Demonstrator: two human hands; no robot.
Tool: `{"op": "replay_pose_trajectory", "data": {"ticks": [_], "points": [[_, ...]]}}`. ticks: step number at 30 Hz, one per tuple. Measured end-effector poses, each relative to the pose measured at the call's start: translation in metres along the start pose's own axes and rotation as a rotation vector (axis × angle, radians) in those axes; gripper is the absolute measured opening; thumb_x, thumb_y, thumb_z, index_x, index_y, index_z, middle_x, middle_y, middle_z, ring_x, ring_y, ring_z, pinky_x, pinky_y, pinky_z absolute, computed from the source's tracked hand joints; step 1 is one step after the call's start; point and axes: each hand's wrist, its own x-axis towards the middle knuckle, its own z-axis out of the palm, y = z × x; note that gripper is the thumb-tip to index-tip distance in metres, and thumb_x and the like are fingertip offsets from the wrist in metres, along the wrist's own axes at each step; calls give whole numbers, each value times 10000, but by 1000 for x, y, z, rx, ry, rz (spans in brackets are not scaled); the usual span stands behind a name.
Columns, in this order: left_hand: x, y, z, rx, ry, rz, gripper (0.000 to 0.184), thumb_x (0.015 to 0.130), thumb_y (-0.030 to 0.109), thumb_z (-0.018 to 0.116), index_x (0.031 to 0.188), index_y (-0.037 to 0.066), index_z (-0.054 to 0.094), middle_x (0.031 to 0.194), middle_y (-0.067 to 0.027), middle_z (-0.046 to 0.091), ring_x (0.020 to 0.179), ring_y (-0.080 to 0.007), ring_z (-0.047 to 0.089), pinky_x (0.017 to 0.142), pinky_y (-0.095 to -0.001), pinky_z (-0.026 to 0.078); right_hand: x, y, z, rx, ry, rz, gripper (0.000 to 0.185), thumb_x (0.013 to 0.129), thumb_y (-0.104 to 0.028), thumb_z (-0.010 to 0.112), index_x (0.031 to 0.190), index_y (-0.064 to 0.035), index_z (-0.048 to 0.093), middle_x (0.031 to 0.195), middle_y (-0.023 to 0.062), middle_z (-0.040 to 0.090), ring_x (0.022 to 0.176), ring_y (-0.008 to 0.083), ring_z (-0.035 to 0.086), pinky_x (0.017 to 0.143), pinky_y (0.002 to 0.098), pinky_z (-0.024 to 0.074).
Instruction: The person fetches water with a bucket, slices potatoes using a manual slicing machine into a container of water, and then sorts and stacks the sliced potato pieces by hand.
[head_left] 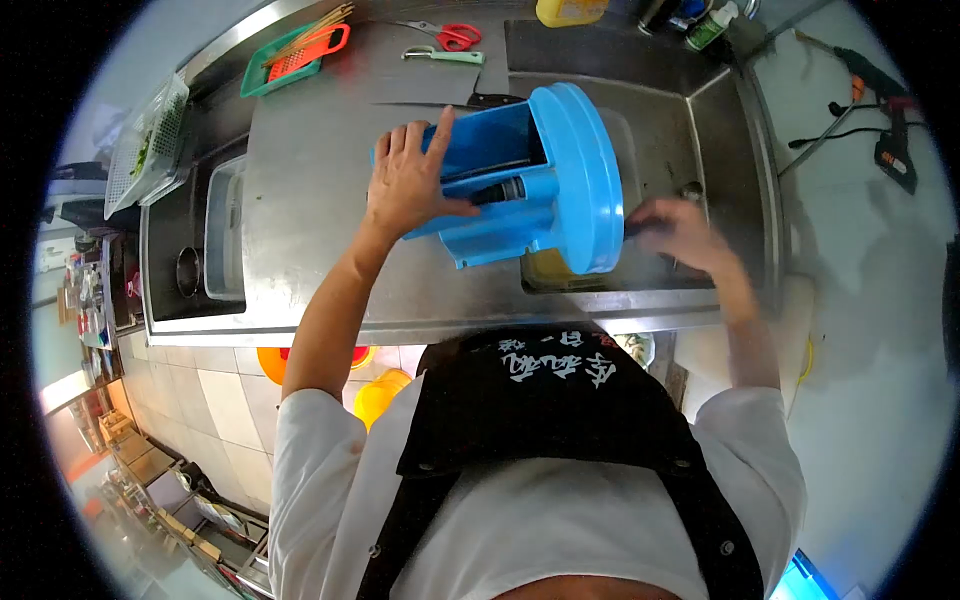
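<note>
A blue plastic device point(585, 180) with a round disc-like end and an open box section lies on its side over the steel counter and the right sink. My left hand point(408, 180) rests on its left end, fingers spread over the box part, thumb towards a black part point(498, 191) in the middle. At the right of the round end, my right hand point(680, 232) is blurred, its fingers curled around a dark handle-like piece point(640, 226) beside the disc. How that piece joins the device cannot be made out.
Red scissors point(460, 37), a green-handled peeler point(445, 56) and a green tray point(262, 72) with an orange grater point(300, 58) lie at the back. White baskets point(150, 150) and a clear tub point(225, 230) stand left. A power tool point(893, 150) is at far right.
</note>
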Motion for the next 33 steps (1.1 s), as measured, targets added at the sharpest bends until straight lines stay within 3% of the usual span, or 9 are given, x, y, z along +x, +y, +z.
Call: {"op": "replay_pose_trajectory", "data": {"ticks": [5,7,11,14,17,21,26,30,33], "points": [[-1,1,0,56,-20,27,1190,409,540,817,1380,85,300,1109,-153,486,1066,-326,458,945,-458,320,65,-29,-28,79,389,-310,180,804,-49,597,983,-65,610,865,-4,583,806,83,537,738,222,444],[-2,0,-2,59,-29,20,1189,410,546,814,1379,84,303,1120,-153,485,1074,-324,456,947,-458,317,102,-22,-20,103,447,-181,149,855,-102,570,997,-78,611,879,2,588,818,82,530,742,236,446],[-3,4,-2,58,-15,-26,1180,417,546,811,1377,81,306,1128,-149,486,1077,-319,456,947,-457,317,135,49,16,53,192,129,245,852,-191,607,1053,-51,615,932,48,642,874,137,570,792,291,449],[-9,10,-3,54,2,-71,1174,419,539,812,1377,86,306,1132,-150,485,1078,-319,454,950,-457,315,76,93,46,291,90,119,231,847,-153,593,1050,-45,621,933,59,646,879,143,578,797,290,455],[-8,8,-9,22,-29,-73,1171,419,534,812,1378,95,305,1141,-152,483,1083,-321,450,956,-457,309,18,43,24,31,-46,35,258,798,-81,604,1052,-35,616,943,47,643,877,111,579,788,276,464],[-3,4,-3,22,-1,-25,1166,417,528,815,1377,102,308,1137,-154,484,1075,-321,450,961,-456,303,4,-4,-20,145,124,-91,238,789,-102,626,1020,-52,616,898,1,611,805,67,546,719,242,450],[-3,4,0,40,-35,-27,1176,417,514,825,1381,101,293,1149,-157,472,1079,-326,446,961,-462,300,104,-11,-21,282,411,-177,198,845,-233,613,1011,-126,630,851,-49,591,706,62,505,555,203,383],[-7,8,-1,39,-59,-75,1180,423,499,832,1384,94,280,1151,-171,463,1080,-333,442,957,-459,304,152,98,25,238,132,51,242,857,-311,603,986,-109,631,791,-28,601,645,68,473,527,231,381],[-11,16,-2,53,-63,-105,1213,413,460,843,1404,99,243,1145,-162,458,1070,-327,441,938,-450,321,77,99,43,333,47,68,222,834,-248,622,960,-66,635,799,-10,618,690,69,504,566,244,417]]}}
